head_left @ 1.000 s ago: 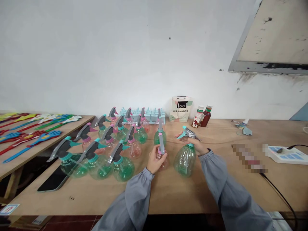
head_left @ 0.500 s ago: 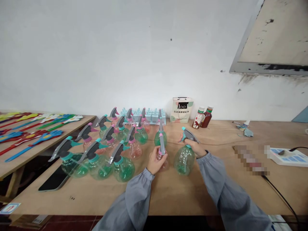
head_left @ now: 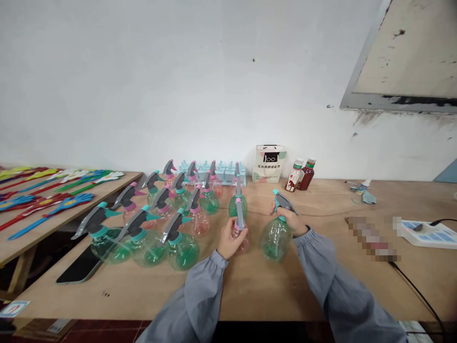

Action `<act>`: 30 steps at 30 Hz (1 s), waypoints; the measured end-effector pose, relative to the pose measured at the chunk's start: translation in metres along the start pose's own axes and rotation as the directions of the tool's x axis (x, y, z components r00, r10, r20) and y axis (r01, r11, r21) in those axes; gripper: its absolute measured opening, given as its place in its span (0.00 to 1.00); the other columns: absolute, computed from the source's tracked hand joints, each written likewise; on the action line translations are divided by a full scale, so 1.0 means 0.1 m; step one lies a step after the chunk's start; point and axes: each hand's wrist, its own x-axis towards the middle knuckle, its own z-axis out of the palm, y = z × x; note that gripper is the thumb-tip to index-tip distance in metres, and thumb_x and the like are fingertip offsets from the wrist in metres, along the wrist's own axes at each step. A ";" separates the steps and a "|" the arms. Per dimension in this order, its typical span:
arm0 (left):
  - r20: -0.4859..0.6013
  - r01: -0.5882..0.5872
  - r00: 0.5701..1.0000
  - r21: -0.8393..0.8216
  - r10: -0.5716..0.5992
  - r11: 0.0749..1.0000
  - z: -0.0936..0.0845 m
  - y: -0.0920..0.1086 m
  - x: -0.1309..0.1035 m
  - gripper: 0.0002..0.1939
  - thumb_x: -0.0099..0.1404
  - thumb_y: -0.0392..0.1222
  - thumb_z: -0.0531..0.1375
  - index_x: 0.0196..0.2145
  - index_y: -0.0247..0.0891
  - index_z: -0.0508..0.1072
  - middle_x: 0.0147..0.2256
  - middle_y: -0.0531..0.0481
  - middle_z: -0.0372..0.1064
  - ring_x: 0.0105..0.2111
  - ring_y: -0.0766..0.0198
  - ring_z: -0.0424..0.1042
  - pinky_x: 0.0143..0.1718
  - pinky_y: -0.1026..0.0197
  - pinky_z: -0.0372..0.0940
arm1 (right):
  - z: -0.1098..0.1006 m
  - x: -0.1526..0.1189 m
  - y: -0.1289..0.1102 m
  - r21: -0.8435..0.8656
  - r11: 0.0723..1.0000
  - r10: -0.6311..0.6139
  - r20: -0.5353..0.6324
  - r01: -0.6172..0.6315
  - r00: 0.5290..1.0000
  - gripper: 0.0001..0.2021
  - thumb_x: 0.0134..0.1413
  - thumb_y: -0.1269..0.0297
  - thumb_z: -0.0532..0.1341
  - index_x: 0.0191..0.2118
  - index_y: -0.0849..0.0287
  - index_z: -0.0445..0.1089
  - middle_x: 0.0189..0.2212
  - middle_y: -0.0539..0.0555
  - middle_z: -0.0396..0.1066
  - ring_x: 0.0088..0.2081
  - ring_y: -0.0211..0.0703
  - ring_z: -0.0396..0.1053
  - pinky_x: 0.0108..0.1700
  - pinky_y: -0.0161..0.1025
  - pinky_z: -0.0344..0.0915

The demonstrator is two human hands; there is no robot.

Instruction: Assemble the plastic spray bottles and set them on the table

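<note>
My left hand is closed round the neck of a pink spray bottle, which stands upright at the near end of a short row. Directly behind it is a green spray bottle. My right hand grips the grey and teal trigger head of another green spray bottle, its round clear body hanging close to the tabletop; I cannot tell whether it touches. To the left, several pink and green spray bottles stand in rows with their nozzles pointing right.
A black phone lies by the bottles at left. Behind are light-blue moulds, a paper bag and two sauce bottles. At right sit a white power strip and a cable. Colourful hand-shaped toys cover the left table.
The green spray bottle in my right hand has shifted slightly right and tilted a little. My left hand stays on the pink bottle.
</note>
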 end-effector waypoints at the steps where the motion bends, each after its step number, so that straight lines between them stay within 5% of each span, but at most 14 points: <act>1: 0.000 0.002 1.000 -0.001 -0.002 1.000 0.00 0.00 0.00 0.14 0.58 0.47 0.63 0.40 0.39 0.69 0.33 0.49 0.76 0.33 0.63 0.76 0.41 0.59 0.68 | -0.02 -0.01 0.01 -0.033 0.999 0.002 0.024 -0.001 1.000 0.02 0.39 0.65 0.60 0.23 0.53 0.70 0.24 0.48 0.71 0.32 0.44 0.69 0.45 0.45 0.67; 4: -0.001 -0.001 1.000 0.002 0.001 1.000 0.00 -0.01 0.00 0.14 0.58 0.47 0.63 0.39 0.39 0.69 0.33 0.49 0.76 0.33 0.63 0.76 0.41 0.59 0.68 | -0.12 -0.03 0.04 -0.130 0.991 -0.038 0.048 0.044 0.998 0.08 0.42 0.64 0.64 0.33 0.53 0.76 0.34 0.51 0.78 0.41 0.49 0.74 0.54 0.49 0.66; 8: -0.014 0.006 1.000 -0.008 -0.006 1.000 0.00 -0.02 0.00 0.14 0.57 0.47 0.64 0.39 0.39 0.69 0.32 0.50 0.76 0.32 0.64 0.75 0.40 0.60 0.68 | -0.39 -0.07 0.15 -0.202 0.978 -0.070 -0.065 0.056 0.995 0.17 0.46 0.55 0.69 0.44 0.52 0.77 0.44 0.54 0.80 0.52 0.55 0.74 0.62 0.56 0.63; 15: -0.015 0.018 1.000 -0.014 -0.018 1.000 0.00 -0.03 0.00 0.15 0.57 0.48 0.64 0.39 0.39 0.70 0.32 0.50 0.76 0.32 0.64 0.75 0.40 0.60 0.68 | -0.91 -0.13 0.35 -0.374 0.927 -0.100 -0.299 -0.021 0.949 0.23 0.46 0.43 0.68 0.43 0.54 0.79 0.45 0.56 0.80 0.51 0.58 0.75 0.60 0.58 0.67; 26: -0.006 0.032 0.999 -0.017 -0.032 0.999 0.00 -0.01 0.00 0.14 0.57 0.49 0.64 0.36 0.39 0.70 0.31 0.51 0.75 0.32 0.65 0.73 0.39 0.61 0.67 | -1.19 -0.53 0.77 -0.500 0.865 -0.136 -0.276 -0.021 0.951 0.33 0.34 0.48 0.75 0.50 0.53 0.72 0.45 0.57 0.75 0.50 0.57 0.71 0.58 0.59 0.65; 30: 0.000 0.019 1.000 -0.005 -0.019 1.000 -0.01 -0.03 0.00 0.14 0.57 0.49 0.65 0.37 0.39 0.71 0.31 0.50 0.75 0.32 0.64 0.74 0.40 0.60 0.67 | -1.46 -0.45 0.83 -0.617 0.770 -0.169 -0.444 -0.163 0.880 0.34 0.30 0.44 0.75 0.46 0.53 0.72 0.41 0.58 0.73 0.48 0.60 0.71 0.54 0.57 0.66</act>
